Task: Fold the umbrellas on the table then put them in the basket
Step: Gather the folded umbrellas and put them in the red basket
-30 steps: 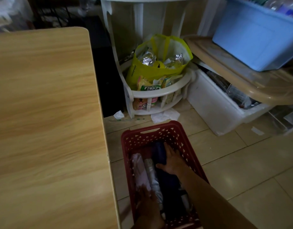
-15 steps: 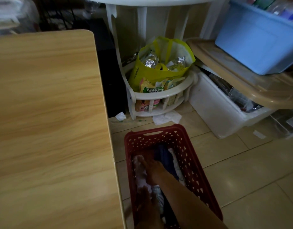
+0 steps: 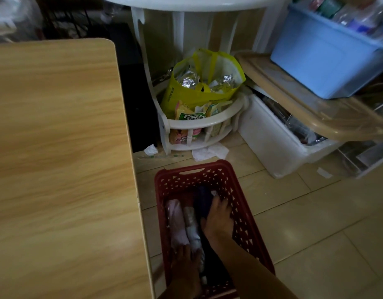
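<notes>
Both hands were down in the red basket [image 3: 246, 210] on the floor beside the wooden table [image 3: 56, 158], and what showed of the tabletop had no umbrella on it. Three folded umbrellas lay side by side in the basket: a pink one [image 3: 175, 221], a pale silvery one [image 3: 191, 225] and a dark navy one [image 3: 204, 201]. The right hand [image 3: 218, 219] lay flat on the navy umbrella, fingers spread and pressing, not curled round it. The left hand [image 3: 185, 268] rested on the near ends of the pink and silvery ones, fingers fairly straight; whether it pinched anything, I couldn't tell in that gloom. This looked like final tidying. Done well, that meant pressing evenly, keeping the bundles parallel and below the rim, so no canopy sprang loose
</notes>
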Motion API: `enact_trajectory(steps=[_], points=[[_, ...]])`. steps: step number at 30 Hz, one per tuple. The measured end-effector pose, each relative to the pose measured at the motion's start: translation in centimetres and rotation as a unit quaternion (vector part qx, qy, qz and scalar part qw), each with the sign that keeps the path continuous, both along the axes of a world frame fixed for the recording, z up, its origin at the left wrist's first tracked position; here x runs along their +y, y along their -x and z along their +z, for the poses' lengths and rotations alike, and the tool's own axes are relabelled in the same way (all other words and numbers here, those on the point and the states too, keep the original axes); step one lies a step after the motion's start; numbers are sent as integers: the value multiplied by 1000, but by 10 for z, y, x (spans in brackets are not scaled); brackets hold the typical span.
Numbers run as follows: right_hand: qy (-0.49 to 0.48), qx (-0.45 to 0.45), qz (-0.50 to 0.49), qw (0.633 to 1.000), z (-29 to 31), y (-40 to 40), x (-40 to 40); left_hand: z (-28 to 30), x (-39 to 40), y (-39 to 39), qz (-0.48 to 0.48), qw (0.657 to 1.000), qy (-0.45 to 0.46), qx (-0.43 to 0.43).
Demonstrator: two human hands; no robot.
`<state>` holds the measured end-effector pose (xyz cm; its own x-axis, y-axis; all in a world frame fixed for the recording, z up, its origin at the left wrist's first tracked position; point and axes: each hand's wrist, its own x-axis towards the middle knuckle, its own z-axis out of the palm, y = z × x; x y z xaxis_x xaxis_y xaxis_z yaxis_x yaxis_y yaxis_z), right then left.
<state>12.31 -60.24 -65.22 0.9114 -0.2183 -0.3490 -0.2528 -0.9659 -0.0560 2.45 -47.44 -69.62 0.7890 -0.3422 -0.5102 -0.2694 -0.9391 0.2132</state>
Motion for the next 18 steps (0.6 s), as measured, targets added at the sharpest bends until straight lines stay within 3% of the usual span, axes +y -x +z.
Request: enact_trajectory(steps=[5, 10, 15, 18], points=[[-79, 101, 3, 992, -8, 12, -6, 42, -3, -7, 21, 994, -35, 102], [-89, 139, 30, 986, -17, 17, -10, 43, -2, -8, 41, 991, -26, 123], [-50, 97, 77, 991, -1, 16, -17, 31, -1, -1, 148, 982, 68, 92], [-54, 71, 80, 993, 7, 19, -28, 39, -2, 2, 161, 982, 67, 68]])
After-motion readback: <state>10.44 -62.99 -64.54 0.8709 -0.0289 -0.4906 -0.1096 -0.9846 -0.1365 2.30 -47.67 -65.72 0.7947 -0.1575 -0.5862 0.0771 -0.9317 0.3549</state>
